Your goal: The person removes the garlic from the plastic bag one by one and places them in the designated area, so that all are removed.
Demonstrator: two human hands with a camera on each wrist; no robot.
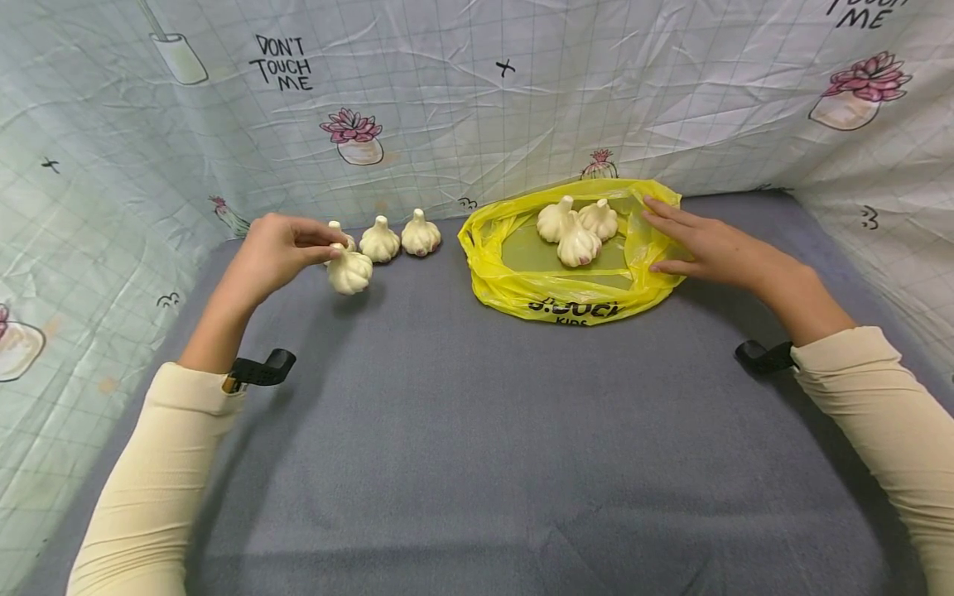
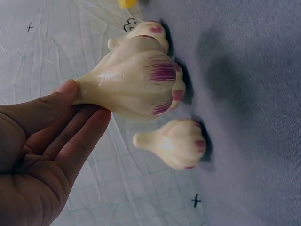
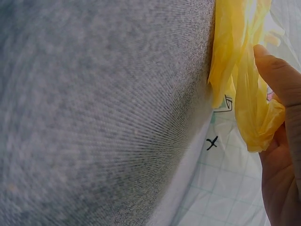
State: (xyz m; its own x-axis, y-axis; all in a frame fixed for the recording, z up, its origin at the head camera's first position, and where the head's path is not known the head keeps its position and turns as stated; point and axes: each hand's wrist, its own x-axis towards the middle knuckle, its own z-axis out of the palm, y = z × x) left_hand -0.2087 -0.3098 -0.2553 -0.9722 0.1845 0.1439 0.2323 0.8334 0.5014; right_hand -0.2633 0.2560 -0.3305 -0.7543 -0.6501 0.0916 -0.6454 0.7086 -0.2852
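Observation:
My left hand point(image 1: 279, 248) pinches a garlic bulb point(image 1: 350, 273) by its stem, above the table. In the left wrist view, this bulb point(image 2: 131, 80) shows purple streaks at its base. Just behind it stand another bulb point(image 1: 381, 240), one more bulb point(image 1: 421, 233) and a third, mostly hidden bulb point(image 1: 335, 228). My right hand point(image 1: 719, 248) holds the right rim of a yellow plastic bag point(image 1: 488, 269), which is spread wide. In the right wrist view, a fold of the bag point(image 3: 249, 108) lies between thumb and fingers. Three bulbs point(image 1: 578, 244) sit together inside the bag.
A grey cloth point(image 1: 447, 430) covers the table. A wrinkled, printed sheet point(image 1: 462, 91) hangs behind and along both sides. Each wrist wears a black mount, one on the left point(image 1: 264, 368) and one on the right point(image 1: 763, 358).

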